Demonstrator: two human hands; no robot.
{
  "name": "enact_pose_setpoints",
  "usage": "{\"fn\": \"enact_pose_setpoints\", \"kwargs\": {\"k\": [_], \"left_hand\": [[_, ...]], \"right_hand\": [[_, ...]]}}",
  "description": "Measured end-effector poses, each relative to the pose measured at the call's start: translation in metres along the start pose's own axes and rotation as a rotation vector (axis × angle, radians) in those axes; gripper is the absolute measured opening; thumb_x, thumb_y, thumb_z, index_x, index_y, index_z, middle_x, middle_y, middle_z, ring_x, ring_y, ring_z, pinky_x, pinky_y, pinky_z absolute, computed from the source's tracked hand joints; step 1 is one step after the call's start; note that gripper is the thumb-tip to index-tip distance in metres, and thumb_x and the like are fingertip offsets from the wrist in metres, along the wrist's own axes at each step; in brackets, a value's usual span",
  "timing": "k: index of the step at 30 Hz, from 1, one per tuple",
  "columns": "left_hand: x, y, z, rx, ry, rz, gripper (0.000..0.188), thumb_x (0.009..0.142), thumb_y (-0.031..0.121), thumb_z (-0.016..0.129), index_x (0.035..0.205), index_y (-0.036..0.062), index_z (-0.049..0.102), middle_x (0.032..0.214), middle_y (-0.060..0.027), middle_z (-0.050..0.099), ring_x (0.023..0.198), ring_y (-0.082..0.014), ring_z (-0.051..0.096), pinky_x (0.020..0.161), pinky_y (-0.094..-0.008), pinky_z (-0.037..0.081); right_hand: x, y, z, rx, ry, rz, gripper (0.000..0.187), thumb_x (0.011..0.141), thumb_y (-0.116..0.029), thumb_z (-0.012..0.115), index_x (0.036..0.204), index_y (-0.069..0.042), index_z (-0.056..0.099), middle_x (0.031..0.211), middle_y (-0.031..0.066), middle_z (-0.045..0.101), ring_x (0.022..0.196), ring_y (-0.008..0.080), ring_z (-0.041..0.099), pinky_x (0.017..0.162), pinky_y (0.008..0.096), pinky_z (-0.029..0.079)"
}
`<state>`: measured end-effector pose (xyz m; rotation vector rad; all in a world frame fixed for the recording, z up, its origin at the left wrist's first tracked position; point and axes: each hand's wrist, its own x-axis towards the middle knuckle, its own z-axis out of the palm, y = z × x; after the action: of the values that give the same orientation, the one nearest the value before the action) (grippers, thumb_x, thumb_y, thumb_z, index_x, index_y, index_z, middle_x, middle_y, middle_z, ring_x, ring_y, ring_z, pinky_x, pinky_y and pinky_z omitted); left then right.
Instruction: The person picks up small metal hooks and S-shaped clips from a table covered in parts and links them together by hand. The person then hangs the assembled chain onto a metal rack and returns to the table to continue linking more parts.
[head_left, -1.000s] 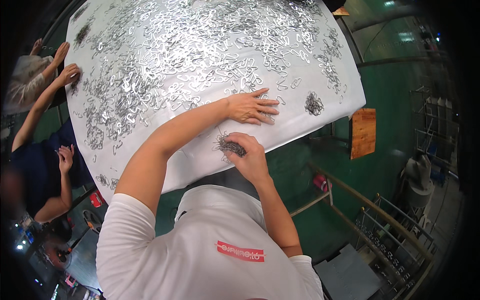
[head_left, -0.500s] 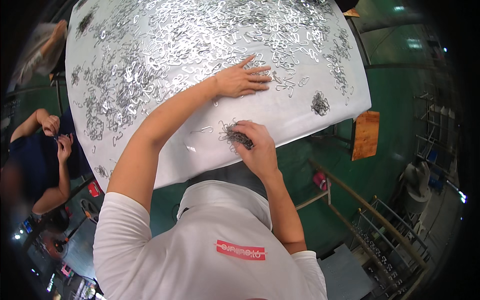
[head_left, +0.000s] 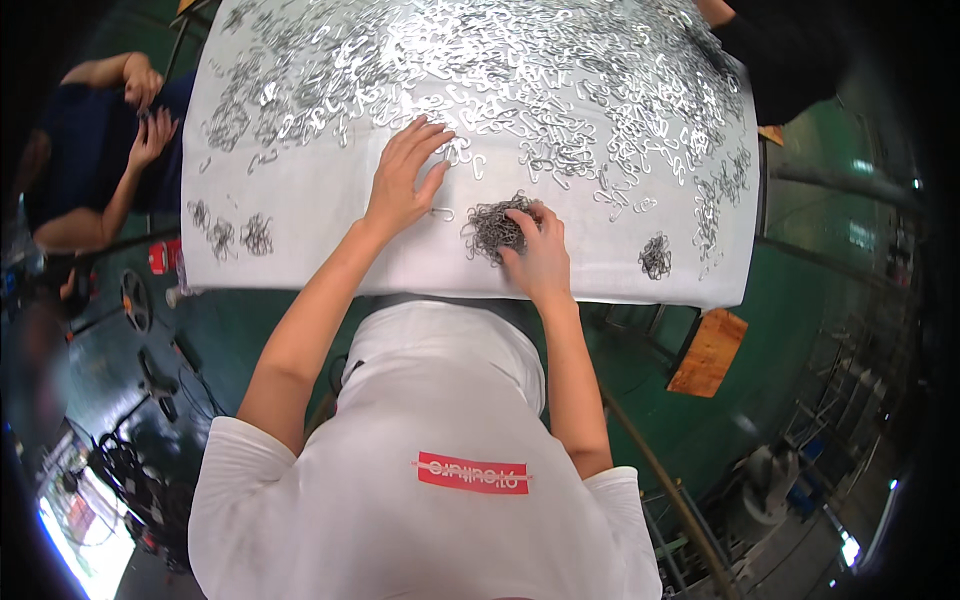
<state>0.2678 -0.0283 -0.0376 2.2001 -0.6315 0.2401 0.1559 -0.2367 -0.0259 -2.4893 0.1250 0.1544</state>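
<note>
Two-handed in the head view, working apart over the white desk (head_left: 330,245): reaching with the left hand (head_left: 405,180), loosely spread, just beside scattered metal hooks (head_left: 555,150); cupping the right hand (head_left: 540,250) against the right side of a tangled hook pile (head_left: 488,232) near the desk's closer edge, not showing whether clamped.

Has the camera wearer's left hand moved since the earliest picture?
Yes. Judged against the near right corner of the white table, the left hand is now farther left.
</note>
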Motion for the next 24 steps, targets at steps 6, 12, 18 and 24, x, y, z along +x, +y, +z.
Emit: {"fn": "enact_pose_setpoints", "kwargs": {"k": [6, 12, 18, 24], "left_hand": [[-0.065, 0.014, -0.007, 0.02, 0.144, -0.211, 0.027, 0.081, 0.002, 0.059, 0.107, 0.0074, 0.065, 0.113, -0.0098, 0.062, 0.114, -0.0297, 0.053, 0.097, -0.0392, 0.042], [-0.104, 0.017, -0.001, 0.085, 0.239, -0.349, 0.026, 0.08, -0.001, 0.057, 0.104, 0.0058, 0.066, 0.108, -0.0102, 0.062, 0.105, -0.0291, 0.056, 0.091, -0.0388, 0.045], [-0.102, 0.021, 0.011, 0.149, 0.267, -0.414, 0.027, 0.08, 0.002, 0.059, 0.106, 0.0063, 0.065, 0.107, -0.0096, 0.063, 0.103, -0.0287, 0.055, 0.09, -0.0383, 0.044], [-0.074, 0.038, 0.037, 0.108, 0.227, -0.259, 0.028, 0.08, 0.003, 0.06, 0.108, 0.0067, 0.065, 0.109, -0.0095, 0.063, 0.105, -0.0289, 0.054, 0.089, -0.038, 0.044]], "right_hand": [[0.01, 0.016, -0.019, 0.341, 0.027, -0.088, 0.018, 0.074, -0.001, 0.067, 0.091, -0.005, 0.063, 0.092, 0.0102, 0.059, 0.09, 0.0277, 0.058, 0.081, 0.0396, 0.049], [0.017, 0.018, -0.011, 0.031, 0.055, -0.242, 0.028, 0.072, -0.003, 0.069, 0.099, -0.008, 0.062, 0.104, 0.0116, 0.057, 0.091, 0.0282, 0.058, 0.078, 0.0391, 0.049], [0.027, 0.021, -0.015, 0.119, -0.145, -0.144, 0.029, 0.073, -0.008, 0.072, 0.1, -0.01, 0.064, 0.107, 0.0082, 0.057, 0.094, 0.0261, 0.06, 0.079, 0.0365, 0.049], [0.019, 0.047, -0.022, 0.035, -0.017, -0.32, 0.029, 0.075, -0.006, 0.067, 0.104, -0.01, 0.063, 0.107, 0.0071, 0.059, 0.101, 0.0278, 0.056, 0.078, 0.0389, 0.048]]}}
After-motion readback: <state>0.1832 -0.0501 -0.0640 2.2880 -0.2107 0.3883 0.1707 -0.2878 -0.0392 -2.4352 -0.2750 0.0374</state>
